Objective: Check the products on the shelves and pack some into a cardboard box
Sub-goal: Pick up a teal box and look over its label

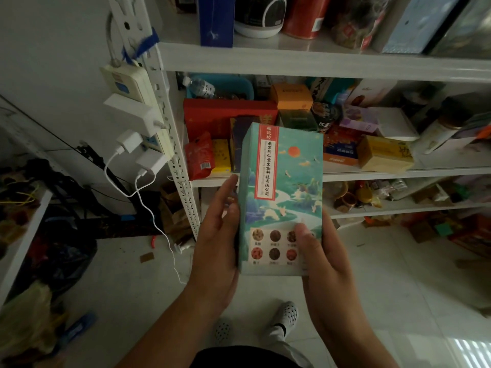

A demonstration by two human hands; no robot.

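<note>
Head view: looking down on two hands that hold one carton up in front of white metal shelves [318, 61].
Far left: a dim heap of bags and cords, too dark to sort out.
Power strip [127, 86]: fixed to the shelf upright, with white chargers [130, 140] plugged in and white cables hanging to the floor.
Left hand [215, 235]: holds the left edge of the teal box; one finger lies straight up along that edge, and the rest pass behind the carton, out of sight.
Teal box [281, 197]: upright between the two hands and touching both, printed face toward the camera, with a red strip of characters, an orange sun and six round food pictures at the bottom.
Right hand [321, 261]: grips the lower right corner, with the thumb pressed on the front over the food pictures; its fingers are hidden behind the box.
Hands: apart, one at each side of the carton, both clamped on it.
Middle shelf: a red box [212, 112] behind the carton's upper left and a yellow box [385, 155] to its right, among crowded packages whose labels are too blurred to read.
Top shelf: tins and boxes cut off by the frame edge.
Lower right: the shelf contents are dark and indistinct.
Bottom: a perforated white shoe [288, 316] on the pale tiled floor.
</note>
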